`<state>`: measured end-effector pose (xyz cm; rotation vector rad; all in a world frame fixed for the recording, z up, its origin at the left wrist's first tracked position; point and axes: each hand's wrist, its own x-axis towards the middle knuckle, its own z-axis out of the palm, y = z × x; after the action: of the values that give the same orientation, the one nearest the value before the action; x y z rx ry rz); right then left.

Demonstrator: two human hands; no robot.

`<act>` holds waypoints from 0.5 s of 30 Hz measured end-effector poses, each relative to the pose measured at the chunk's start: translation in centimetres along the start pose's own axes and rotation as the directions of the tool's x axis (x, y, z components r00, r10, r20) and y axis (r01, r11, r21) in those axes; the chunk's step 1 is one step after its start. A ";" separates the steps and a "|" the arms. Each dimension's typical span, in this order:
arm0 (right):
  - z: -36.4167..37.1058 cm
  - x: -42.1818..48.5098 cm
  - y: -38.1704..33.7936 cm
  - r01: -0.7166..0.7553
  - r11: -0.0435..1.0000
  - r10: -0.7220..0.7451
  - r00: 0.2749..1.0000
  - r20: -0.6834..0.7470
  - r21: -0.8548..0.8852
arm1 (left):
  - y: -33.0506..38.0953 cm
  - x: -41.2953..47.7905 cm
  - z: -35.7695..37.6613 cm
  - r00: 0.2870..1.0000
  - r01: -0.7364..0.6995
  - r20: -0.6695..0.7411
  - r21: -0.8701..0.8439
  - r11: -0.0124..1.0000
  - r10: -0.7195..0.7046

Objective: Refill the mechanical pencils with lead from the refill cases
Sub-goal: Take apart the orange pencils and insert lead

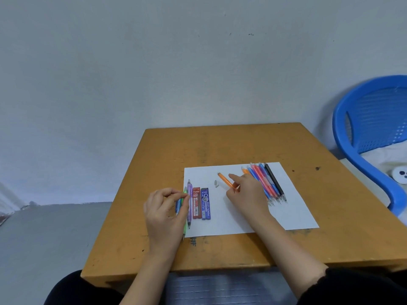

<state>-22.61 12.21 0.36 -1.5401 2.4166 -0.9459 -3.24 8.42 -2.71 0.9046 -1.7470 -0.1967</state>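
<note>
Head view: orange pencil held, cases shut

Right hand (246, 192) grips orange pencil (226, 182) low over paper (293, 216). Small grey parts (216, 183) sit beside it, probably its cap. Left hand (167, 205) is pinched together by green pencil (184, 227); contents unclear. Refill cases (200, 204) lie between hands for reach.

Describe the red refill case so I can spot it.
Find the white paper sheet on the wooden table. Near its left edge two flat cases lie side by side. The red case is the left one, flanked by a purple pencil and the blue case.
</note>
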 end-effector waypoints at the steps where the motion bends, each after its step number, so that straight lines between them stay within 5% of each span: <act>1: 0.1 -0.1 0.0 0.036 0.999 -0.035 0.999 -0.033 0.022 | 0.0 0.0 0.0 1.000 0.005 0.002 -0.002 1.000 -0.004; 7: 0.8 -0.8 0.2 0.306 0.940 -0.259 0.928 -0.267 0.152 | 0.0 0.0 -0.1 1.000 0.027 -0.001 -0.015 1.000 -0.027; 15: 1.4 -1.3 0.9 0.440 0.872 -0.393 0.891 -0.228 0.216 | -0.1 -0.1 0.0 1.000 0.017 0.001 -0.012 1.000 -0.017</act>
<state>-22.16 12.99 -1.55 -1.9859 1.9754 -1.4728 -3.21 8.38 -2.82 0.9112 -1.7375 -0.2181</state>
